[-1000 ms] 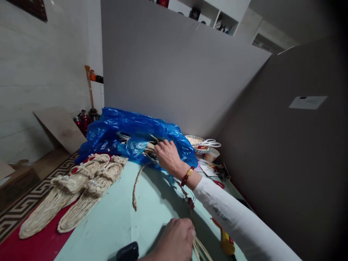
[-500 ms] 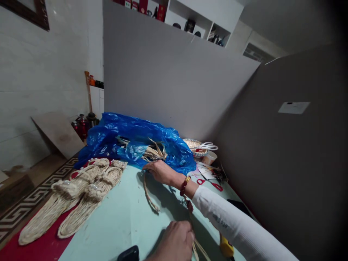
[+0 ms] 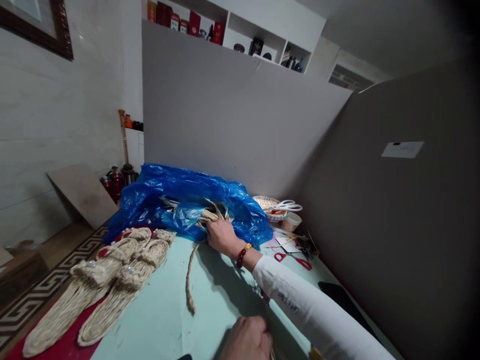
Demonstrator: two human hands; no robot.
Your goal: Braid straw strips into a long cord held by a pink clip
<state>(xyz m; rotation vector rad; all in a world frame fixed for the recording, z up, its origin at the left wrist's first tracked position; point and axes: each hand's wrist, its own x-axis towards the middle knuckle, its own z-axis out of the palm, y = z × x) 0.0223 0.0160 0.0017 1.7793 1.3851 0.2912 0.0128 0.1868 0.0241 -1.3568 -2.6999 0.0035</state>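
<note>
My right hand, a beaded bracelet on its wrist, reaches to the front of a crumpled blue plastic bag. Its curled fingers are at the dried straw strands in the bag's opening; the fingertips are partly hidden. At the bottom edge, my left hand is closed around pale straw strands, mostly cut off by the frame. A twisted straw cord lies on the pale green table cover, its far end near the bag. Two woven straw slippers lie to the left.
Red-handled scissors lie right of the bag, near a paper cup. White-handled scissors rest on a woven basket. Grey panels stand behind and to the right. A dark flat object lies beyond my right sleeve.
My right hand has moved slightly right and up against the straw in the bag. The twisted cord's near end has shifted left. My left hand sits slightly lower in view.
</note>
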